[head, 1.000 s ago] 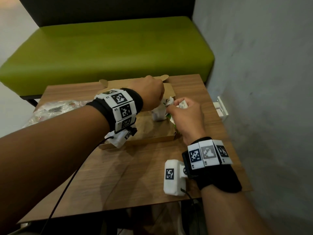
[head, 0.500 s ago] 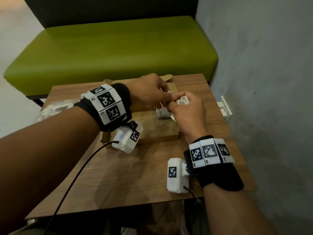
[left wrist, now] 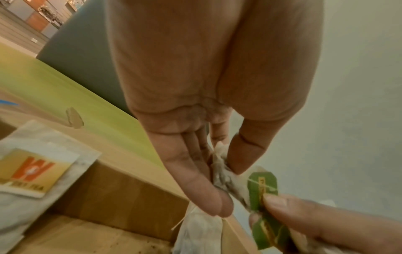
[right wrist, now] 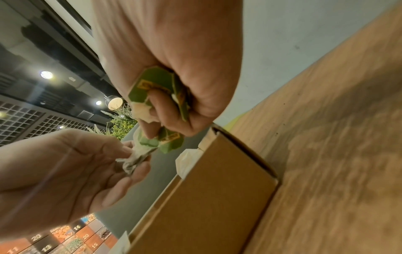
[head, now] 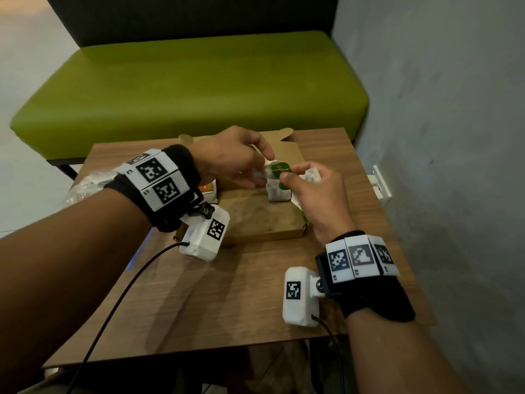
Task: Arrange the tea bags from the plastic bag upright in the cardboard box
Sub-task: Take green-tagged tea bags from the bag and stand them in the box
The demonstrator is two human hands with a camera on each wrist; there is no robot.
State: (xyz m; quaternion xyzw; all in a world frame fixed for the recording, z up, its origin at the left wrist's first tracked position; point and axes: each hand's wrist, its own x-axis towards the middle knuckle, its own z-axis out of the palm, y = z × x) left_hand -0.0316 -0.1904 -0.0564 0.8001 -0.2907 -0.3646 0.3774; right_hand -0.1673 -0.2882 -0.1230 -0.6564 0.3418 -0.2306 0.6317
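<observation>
Both hands work 1 tea bag above the cardboard box.

The left hand (head: 230, 157) pinches a crumpled white tea bag (left wrist: 226, 180) between thumb and fingers, while the right hand (head: 318, 194) grips a bunch of green tags (right wrist: 152, 89), its thumb pressing 1 tag. The cardboard box (head: 264, 220) lies open on the wooden counter (head: 227, 294), with a white tea bag standing inside (head: 278, 191). The plastic bag (head: 85, 183) lies at the counter's left edge.

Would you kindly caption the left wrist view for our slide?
Left hand pinches a tea bag above the box; right hand holds its green tags.
</observation>
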